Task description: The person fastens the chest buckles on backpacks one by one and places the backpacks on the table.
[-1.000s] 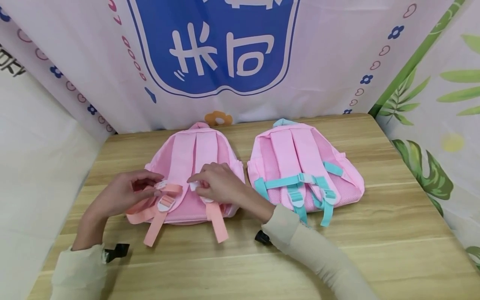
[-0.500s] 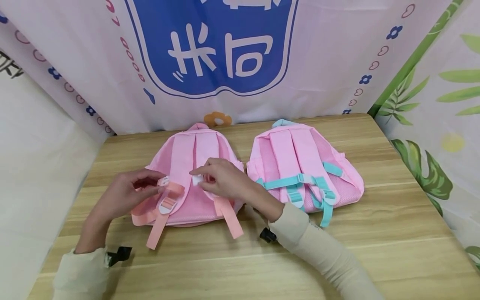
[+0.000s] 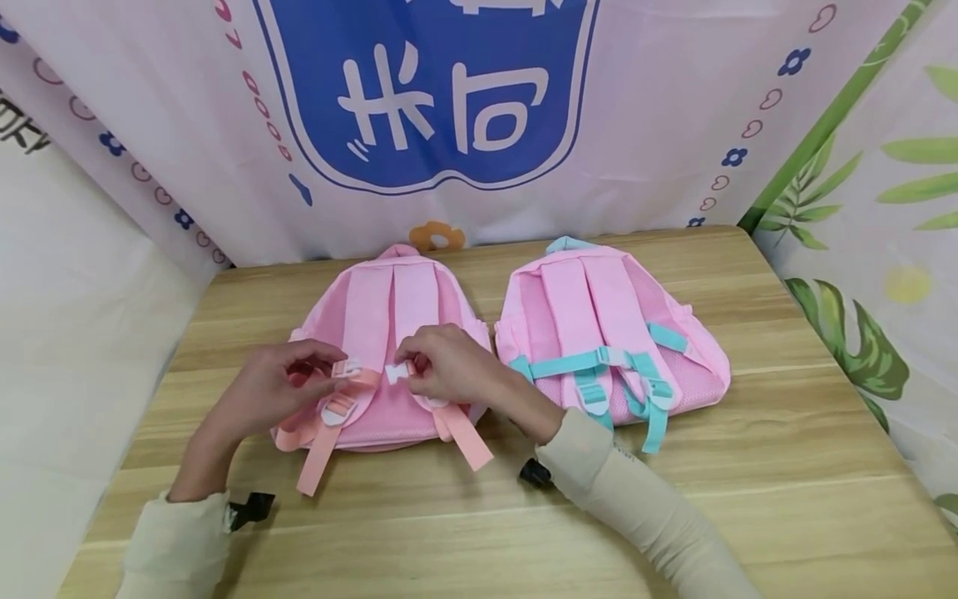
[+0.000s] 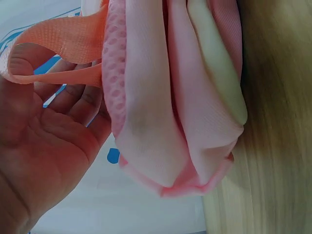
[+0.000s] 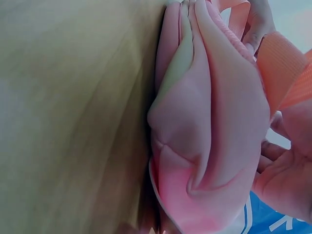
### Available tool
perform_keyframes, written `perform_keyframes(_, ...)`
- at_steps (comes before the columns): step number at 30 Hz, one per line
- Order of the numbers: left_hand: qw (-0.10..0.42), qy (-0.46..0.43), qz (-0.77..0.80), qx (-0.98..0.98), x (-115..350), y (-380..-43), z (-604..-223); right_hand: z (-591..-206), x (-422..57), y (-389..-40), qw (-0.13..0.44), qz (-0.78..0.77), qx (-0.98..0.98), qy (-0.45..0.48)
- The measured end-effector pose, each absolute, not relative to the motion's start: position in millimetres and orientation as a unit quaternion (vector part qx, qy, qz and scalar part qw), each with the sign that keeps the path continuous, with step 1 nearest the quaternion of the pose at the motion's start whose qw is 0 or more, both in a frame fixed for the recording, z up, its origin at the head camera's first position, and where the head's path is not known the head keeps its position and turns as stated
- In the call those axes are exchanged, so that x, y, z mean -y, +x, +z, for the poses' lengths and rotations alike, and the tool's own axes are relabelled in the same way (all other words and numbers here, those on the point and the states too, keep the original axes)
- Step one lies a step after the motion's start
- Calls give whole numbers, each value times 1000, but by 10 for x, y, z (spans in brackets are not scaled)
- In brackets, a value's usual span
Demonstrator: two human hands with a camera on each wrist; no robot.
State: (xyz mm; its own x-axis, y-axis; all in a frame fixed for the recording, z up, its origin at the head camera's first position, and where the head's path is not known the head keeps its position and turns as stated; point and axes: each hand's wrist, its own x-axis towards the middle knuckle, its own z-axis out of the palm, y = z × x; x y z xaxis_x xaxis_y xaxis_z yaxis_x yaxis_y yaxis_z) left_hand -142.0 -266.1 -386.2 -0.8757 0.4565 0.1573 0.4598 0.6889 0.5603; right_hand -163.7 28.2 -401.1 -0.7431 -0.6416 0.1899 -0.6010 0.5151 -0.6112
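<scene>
A pink backpack with peach webbing lies with its shoulder straps up, at the left of the table. My left hand pinches a white buckle half on a looped peach strap, over the left shoulder strap. Facing it, a pronged white buckle half is held between the thumb and curled fingers of my right hand. A small gap separates the two halves. In the left wrist view, the peach webbing loops by my thumb; the wrist views mostly show the bag's pink sides.
Close on the right lies a second pink backpack with turquoise webbing, its white chest buckle fastened across the straps. Peach strap ends hang toward the front of the wooden table. A printed curtain stands behind.
My left hand has shifted right with its buckle half, narrowing the gap between the halves. My right index finger, more extended half a second ago, is now curled at the pronged half.
</scene>
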Motion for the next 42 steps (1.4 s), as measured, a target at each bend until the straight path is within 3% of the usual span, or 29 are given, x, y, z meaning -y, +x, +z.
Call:
perform_keyframes(7, 12, -266, -312, 912, 2639, -1427, -3874, -3964, -314, -1640, 20, -337, -874, -350)
perform_keyframes(18, 77, -265, -308, 910, 2515, -1383, -3940, -3951, -330, -1642, 15, -348, -873, -342)
perform_keyframes(42, 62, -266, -324, 906, 2470, -1391, -3918, -3992, -301, -1632, 17, -347, -871, -347)
